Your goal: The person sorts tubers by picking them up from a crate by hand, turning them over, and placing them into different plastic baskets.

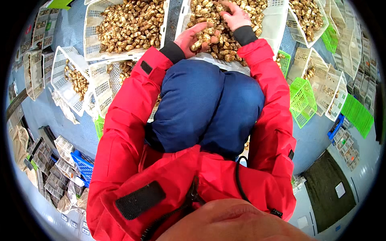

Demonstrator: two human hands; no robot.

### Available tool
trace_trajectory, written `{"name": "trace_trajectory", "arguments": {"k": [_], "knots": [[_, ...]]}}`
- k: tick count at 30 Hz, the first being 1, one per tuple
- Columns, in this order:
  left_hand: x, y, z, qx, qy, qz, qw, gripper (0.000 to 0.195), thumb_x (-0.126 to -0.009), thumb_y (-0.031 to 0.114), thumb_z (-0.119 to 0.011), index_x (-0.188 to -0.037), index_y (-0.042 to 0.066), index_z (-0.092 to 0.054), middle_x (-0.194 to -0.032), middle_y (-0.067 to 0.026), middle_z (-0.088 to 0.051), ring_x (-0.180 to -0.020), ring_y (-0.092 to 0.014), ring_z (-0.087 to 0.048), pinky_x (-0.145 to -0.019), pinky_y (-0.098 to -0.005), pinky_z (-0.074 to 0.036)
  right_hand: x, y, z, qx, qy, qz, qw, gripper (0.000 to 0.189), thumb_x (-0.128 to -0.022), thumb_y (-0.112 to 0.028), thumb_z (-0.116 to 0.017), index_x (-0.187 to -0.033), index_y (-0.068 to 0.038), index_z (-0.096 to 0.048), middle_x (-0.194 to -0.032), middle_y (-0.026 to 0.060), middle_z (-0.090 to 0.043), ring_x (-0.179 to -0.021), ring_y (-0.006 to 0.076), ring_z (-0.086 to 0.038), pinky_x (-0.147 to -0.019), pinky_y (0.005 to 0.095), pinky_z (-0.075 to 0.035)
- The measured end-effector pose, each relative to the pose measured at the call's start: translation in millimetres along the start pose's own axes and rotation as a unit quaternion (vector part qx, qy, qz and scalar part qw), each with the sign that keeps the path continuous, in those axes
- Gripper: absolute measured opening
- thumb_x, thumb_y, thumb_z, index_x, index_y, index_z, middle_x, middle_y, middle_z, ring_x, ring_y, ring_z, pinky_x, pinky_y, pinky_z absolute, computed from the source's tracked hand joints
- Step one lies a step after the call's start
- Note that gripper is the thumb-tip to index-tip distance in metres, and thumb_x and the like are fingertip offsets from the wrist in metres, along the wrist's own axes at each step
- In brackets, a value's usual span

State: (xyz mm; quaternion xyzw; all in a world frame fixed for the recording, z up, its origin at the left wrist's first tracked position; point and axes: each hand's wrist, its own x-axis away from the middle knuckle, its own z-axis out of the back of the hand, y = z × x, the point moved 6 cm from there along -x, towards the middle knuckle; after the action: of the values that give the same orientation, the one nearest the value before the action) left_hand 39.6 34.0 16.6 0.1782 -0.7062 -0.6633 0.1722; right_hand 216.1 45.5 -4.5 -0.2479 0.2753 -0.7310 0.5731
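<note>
A white plastic crate (pixel 276 27) in front of my knees is heaped with small mottled brown-and-cream pieces (pixel 208 12); whether they are tubers, bulbs or shells is not clear. My left hand (pixel 188 39) is over the near left part of the heap, its fingers curled around a few pieces (pixel 197 45). To its right, my right hand (pixel 236 18) reaches into the heap with thumb and forefinger spread. Its fingertips touch the pieces, and whether it grips one cannot be seen.
Another full white crate (pixel 87 33) stands to the left, with a tilted, partly filled one (pixel 61 60) beyond. At right are a filled white crate (pixel 297 31), a green basket (pixel 303 101) and several more crates. The floor (pixel 45 111) is blue. A dark mat (pixel 327 192) lies lower right.
</note>
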Motion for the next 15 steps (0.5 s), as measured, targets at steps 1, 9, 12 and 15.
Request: {"name": "trace_trajectory", "arguments": {"k": [1,9,12,15], "knots": [[1,-2,5,0.000,0.004,0.001,1.000,0.060,-0.068,-0.003,-0.054,-0.125,-0.003,-0.037,-0.114,-0.0109,-0.047,-0.105,-0.016,-0.045,-0.089,-0.0278,-0.038,8,-1,3,-0.146,-0.007,-0.045,0.988,0.040,-0.076,-0.019,-0.061,-0.114,-0.012,-0.054,-0.095,0.0099,-0.063,-0.087,0.0196,-0.060,-0.076,0.0293,-0.047],[-3,-13,-11,0.317,-0.012,0.127,0.940,0.037,-0.083,0.002,-0.046,-0.119,0.007,-0.039,-0.115,-0.0046,-0.051,-0.099,-0.011,-0.052,-0.051,-0.0156,-0.038,-17,-12,7,0.224,0.032,0.175,0.958,0.032,-0.079,-0.023,-0.056,-0.110,-0.017,-0.055,-0.108,0.0090,-0.055,-0.098,0.0263,-0.053,-0.081,0.0386,-0.044],[0,-18,-6,0.380,0.031,0.214,0.900,0.071,-0.070,-0.014,-0.046,-0.134,0.006,-0.023,-0.130,-0.0077,-0.037,-0.106,-0.013,-0.048,-0.058,-0.0187,-0.043,-33,12,-3,0.329,-0.006,0.112,0.938,0.026,-0.080,-0.023,-0.055,-0.105,-0.019,-0.057,-0.097,0.0081,-0.059,-0.091,0.0260,-0.056,-0.076,0.0383,-0.045],[8,-26,-3,0.393,0.016,0.133,0.910,0.044,-0.082,0.001,-0.049,-0.124,0.007,-0.037,-0.120,-0.0063,-0.049,-0.106,-0.010,-0.049,-0.058,-0.0177,-0.042,-16,19,15,0.045,0.060,-0.064,0.995,0.031,-0.081,-0.032,-0.054,-0.105,-0.013,-0.061,-0.096,0.0128,-0.063,-0.087,0.0286,-0.059,-0.079,0.0362,-0.046]]}}
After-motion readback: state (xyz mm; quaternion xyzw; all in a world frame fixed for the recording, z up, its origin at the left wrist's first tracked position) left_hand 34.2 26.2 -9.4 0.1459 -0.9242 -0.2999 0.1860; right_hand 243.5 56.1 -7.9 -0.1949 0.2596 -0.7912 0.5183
